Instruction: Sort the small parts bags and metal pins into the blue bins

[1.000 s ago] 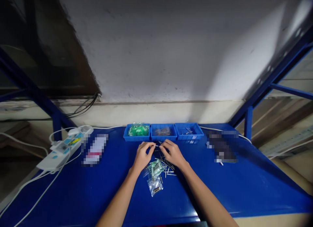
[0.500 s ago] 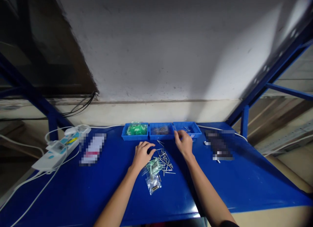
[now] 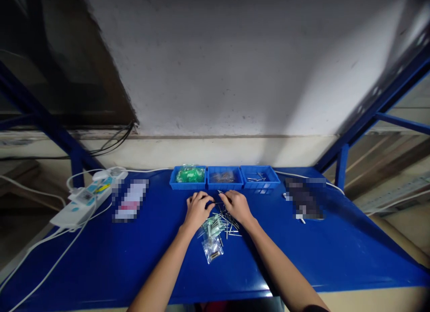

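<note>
My left hand (image 3: 199, 210) is curled beside the left edge of a loose pile of thin metal pins (image 3: 231, 226) that look like blind rivets. A pin lies at its fingertips, but its grip there is unclear. My right hand (image 3: 238, 206) bends over the top of the pile, thumb and fingers pinched, with a bright pin (image 3: 220, 192) poking out at the tips. Below my left hand lie a greenish clear packet (image 3: 212, 227) with pins on it and a small clear bag (image 3: 212, 251) holding short metal parts.
Three blue bins line the back: one with green bagged stuff (image 3: 190, 174), a middle one (image 3: 224, 185) with clear-bagged parts, and a right one (image 3: 262, 185) with a few pins. A power strip (image 3: 83, 202) with white cables sits left. Blurred flat objects (image 3: 131, 200) lie on both sides.
My right hand has moved left and down from the right bin to the pin pile. More pins now show in that bin. My left hand has stayed nearly in place.
</note>
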`<state>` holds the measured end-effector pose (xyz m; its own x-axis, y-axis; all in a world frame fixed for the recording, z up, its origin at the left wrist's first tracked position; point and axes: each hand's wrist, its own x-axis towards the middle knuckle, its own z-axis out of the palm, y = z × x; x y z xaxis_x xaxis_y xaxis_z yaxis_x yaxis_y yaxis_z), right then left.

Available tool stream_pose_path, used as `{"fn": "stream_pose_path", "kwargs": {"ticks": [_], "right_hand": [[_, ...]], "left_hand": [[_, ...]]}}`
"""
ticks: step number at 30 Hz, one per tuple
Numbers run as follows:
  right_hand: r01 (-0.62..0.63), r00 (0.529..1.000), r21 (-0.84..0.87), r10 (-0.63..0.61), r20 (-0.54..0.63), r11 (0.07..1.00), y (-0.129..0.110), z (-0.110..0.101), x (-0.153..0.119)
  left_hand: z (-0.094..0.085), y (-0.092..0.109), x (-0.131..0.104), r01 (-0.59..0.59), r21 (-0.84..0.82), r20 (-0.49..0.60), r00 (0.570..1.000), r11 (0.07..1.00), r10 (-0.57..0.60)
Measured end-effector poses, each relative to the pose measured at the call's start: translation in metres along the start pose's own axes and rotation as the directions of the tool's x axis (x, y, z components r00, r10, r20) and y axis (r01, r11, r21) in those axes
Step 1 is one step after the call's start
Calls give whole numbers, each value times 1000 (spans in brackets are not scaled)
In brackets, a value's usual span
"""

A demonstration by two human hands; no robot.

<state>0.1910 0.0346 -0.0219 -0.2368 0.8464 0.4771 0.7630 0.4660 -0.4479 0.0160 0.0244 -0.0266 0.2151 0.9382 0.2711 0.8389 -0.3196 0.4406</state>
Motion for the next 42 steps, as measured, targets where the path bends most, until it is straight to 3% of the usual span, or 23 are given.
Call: {"fn": "stream_pose_path", "kwargs": {"ticks": [6,14,20,25,31,38,42], "right_hand": [[116,985,92,-126,115,989,3,-5,-2],[121,991,169,-130,42,978,-4,-12,-1],[116,992,193,-122,21,974,-6,-12,-1],[134,991,246,-135,-12,960,-8,-15,-1],[125,988,346,-150,48,930,-12,-18,-1],[69,995,283,-85,45,957,-12,-14,-1],[83,994,287,-98,40,954,-13,-13,-2]], "left_hand": [[-3,1,2,-11,-117,-73,997,993,2],[-8,2,4,-89,-364,-79,995,927,65],[-10,1,5,-136,-326,-93,989,936,112],[-13,1,5,-145,-368,-40,989,918,140],[-16,6,2,-137,-426,-12,989,894,145],[-15,6,1,-134,-472,-115,989,871,91],[-15,5,1,-131,-429,-114,989,894,90]]}}
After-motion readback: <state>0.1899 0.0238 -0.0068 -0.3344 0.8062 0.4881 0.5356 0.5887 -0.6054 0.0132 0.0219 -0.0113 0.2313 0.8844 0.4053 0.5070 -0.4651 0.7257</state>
